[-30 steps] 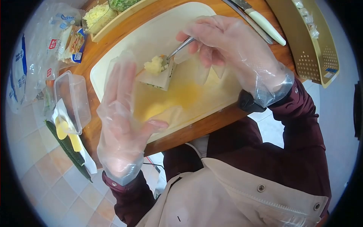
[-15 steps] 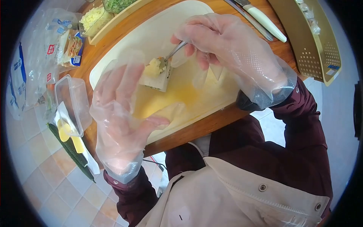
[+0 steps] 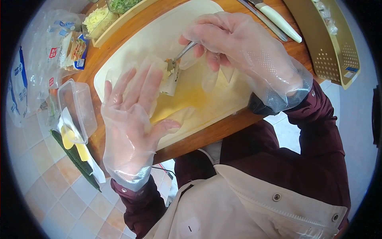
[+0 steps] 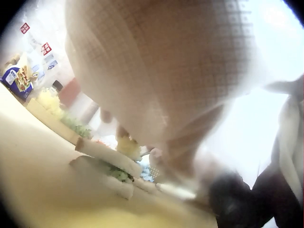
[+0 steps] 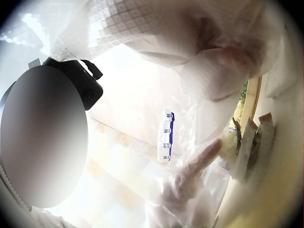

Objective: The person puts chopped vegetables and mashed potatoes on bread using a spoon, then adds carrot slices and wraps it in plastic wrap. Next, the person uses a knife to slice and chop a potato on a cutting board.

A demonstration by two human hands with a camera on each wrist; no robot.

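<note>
Clear plastic gloves cover both hands. My right hand (image 3: pixel 242 44) pinches the metal handle of a spoon (image 3: pixel 184 51), whose lower end rests at a pale yellow mash on the bread. A cut sandwich (image 3: pixel 170 85) lies on the white cutting board (image 3: pixel 109 71); green filling shows between its bread slices in the left wrist view. The yellow mash (image 4: pixel 128 147) sits on the top slice there. My left hand (image 3: pixel 133 111) hovers palm down at the sandwich's left side, fingers extended and spread, hiding part of the bread and mash. Its thumb points toward a yellow patch on the board.
Upper left, a wooden tray (image 3: pixel 123 24) holds containers of shredded yellow and chopped green food. A clear plastic box (image 3: pixel 77 109), a cucumber (image 3: pixel 77 161) and a packaged sandwich (image 3: pixel 75 51) lie left. A white-handled knife (image 3: pixel 278 22) and a gold perforated basket (image 3: pixel 330 47) stand right.
My left hand has shifted right, its fingers spreading and now covering the mash and the left part of the sandwich. The right hand holds the spoon in nearly the same place.
</note>
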